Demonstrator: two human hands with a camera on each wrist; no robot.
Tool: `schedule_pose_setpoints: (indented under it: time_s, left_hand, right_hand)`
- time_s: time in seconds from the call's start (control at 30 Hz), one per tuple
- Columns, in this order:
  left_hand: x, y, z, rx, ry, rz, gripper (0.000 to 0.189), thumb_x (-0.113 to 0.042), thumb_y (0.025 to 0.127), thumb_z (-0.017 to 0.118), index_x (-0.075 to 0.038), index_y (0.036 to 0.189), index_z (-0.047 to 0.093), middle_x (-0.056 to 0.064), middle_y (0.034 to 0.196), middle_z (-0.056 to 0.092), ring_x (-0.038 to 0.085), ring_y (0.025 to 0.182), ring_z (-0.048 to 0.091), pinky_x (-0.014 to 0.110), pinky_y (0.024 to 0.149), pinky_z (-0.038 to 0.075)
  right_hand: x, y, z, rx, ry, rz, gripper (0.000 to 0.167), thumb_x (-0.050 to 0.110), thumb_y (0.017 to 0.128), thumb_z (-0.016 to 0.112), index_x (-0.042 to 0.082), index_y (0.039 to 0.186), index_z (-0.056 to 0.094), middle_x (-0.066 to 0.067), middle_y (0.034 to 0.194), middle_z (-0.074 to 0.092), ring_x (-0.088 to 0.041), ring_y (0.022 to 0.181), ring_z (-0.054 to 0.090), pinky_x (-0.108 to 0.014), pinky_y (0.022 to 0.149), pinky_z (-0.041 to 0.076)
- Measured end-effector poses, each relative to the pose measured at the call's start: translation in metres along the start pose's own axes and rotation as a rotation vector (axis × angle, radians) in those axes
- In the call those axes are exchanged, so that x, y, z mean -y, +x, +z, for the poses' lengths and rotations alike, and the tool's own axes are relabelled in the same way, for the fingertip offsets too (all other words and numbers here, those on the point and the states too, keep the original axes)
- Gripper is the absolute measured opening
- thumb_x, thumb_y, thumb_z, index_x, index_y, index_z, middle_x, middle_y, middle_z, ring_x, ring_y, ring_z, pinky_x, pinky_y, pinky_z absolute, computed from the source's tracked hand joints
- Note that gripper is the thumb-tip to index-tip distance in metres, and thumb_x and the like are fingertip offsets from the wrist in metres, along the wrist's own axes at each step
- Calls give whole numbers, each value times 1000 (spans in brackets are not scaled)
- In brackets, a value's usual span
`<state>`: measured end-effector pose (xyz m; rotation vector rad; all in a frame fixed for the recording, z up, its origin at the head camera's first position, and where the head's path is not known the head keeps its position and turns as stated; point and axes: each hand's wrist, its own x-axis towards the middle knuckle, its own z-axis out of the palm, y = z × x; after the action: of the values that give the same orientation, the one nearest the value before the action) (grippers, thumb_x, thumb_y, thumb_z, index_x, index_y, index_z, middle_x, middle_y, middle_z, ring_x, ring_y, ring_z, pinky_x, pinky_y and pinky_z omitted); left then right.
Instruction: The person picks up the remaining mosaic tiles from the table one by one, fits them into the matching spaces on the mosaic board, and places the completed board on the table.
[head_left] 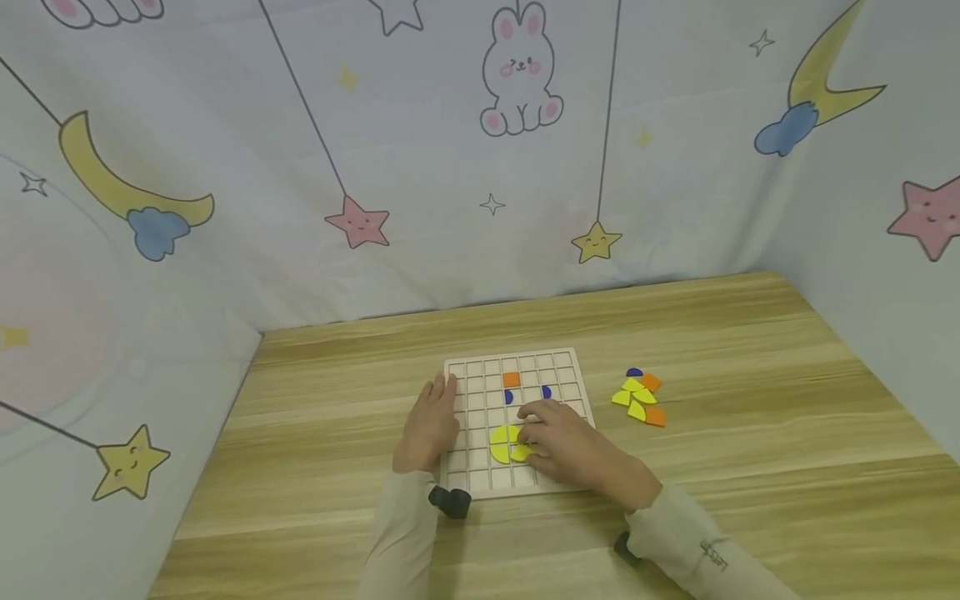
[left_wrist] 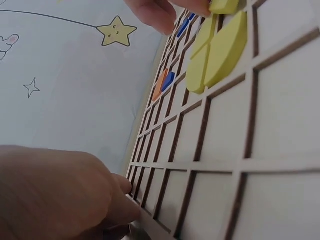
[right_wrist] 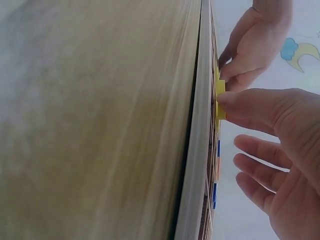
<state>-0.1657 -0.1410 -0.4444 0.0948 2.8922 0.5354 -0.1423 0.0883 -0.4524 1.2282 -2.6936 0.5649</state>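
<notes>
Several curved pieces (head_left: 498, 442), gridded board (head_left: 478, 460)

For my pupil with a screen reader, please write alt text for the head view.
A person's right hand touches yellow pieces on a pale gridded board; the left hand rests at its left edge. An orange square and two blue pieces also lie on it, and more coloured pieces lie to its right on the wooden table.

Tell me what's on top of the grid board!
One orange square, two blue pieces and some yellow pieces show on the grid board. The right hand covers part of it, so anything underneath can't be seen.
</notes>
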Motion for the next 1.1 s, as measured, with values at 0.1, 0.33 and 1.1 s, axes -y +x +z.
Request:
schedule_pose_setpoints:
  time_s: [0.1,0.33,1.1]
  left_hand:
    - [0,1,-2,27,-15,-6,63,-2,92,46,-1,151,24,20,158,17,40,145,17,48,120,18]
    - [0,3,-5,78,-15,-20,65,-4,93,45,-3,152,19,18,160,11,38,147,12,47,121,15]
    - [0,3,-5,79,-36,-20,66,-3,91,44,-2,152,20,19,160,11,39,147,11,47,121,14]
  right_hand:
    - [0,0,0,9,-16,-4,16,19,81,75,16,96,73,-5,121,61,-22,115,55,-41,100,46]
    - [0,1,-1,11,-16,-34,14,18,82,73,16,96,74,-5,121,62,-22,116,54,-40,99,46]
    - [4,3,-2,-15,-98,21,7,14,81,74,16,83,68,-5,115,62,-21,110,54,-38,93,48]
